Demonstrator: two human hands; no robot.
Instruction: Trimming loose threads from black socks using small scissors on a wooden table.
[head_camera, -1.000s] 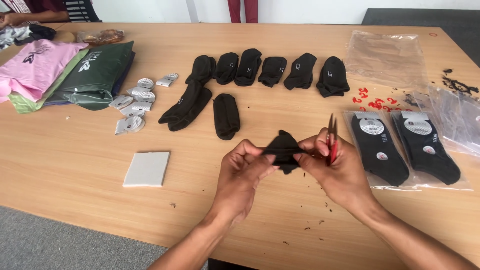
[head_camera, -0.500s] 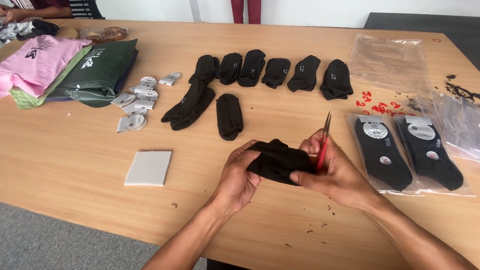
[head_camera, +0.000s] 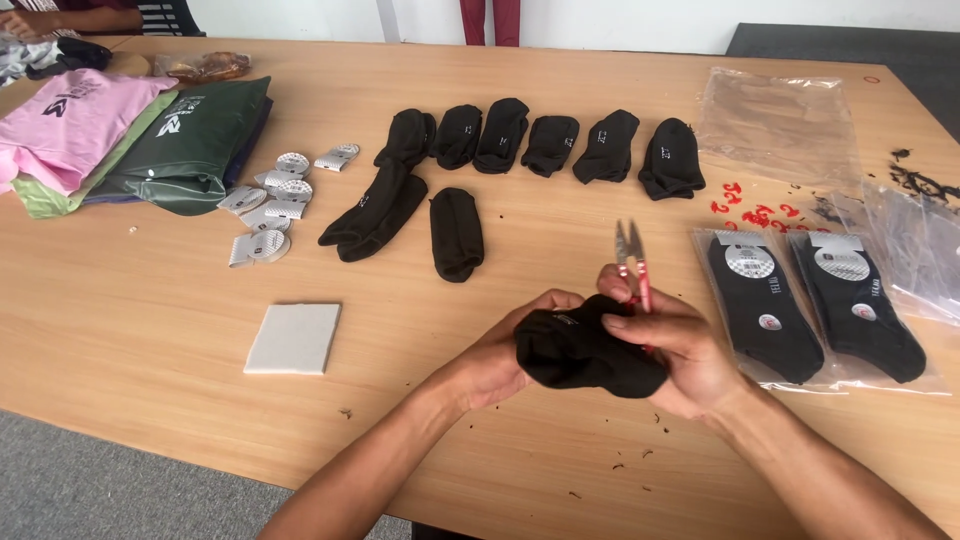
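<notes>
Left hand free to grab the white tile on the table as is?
Probably not at once: the left hand is gripping the black sock together with the right hand. The path to the tile over bare table looks unobstructed.

A soft, matt black cloth sock (head_camera: 585, 350) is held over the smooth wood table (head_camera: 150, 320), beside shiny plastic bags (head_camera: 780, 120).
</notes>
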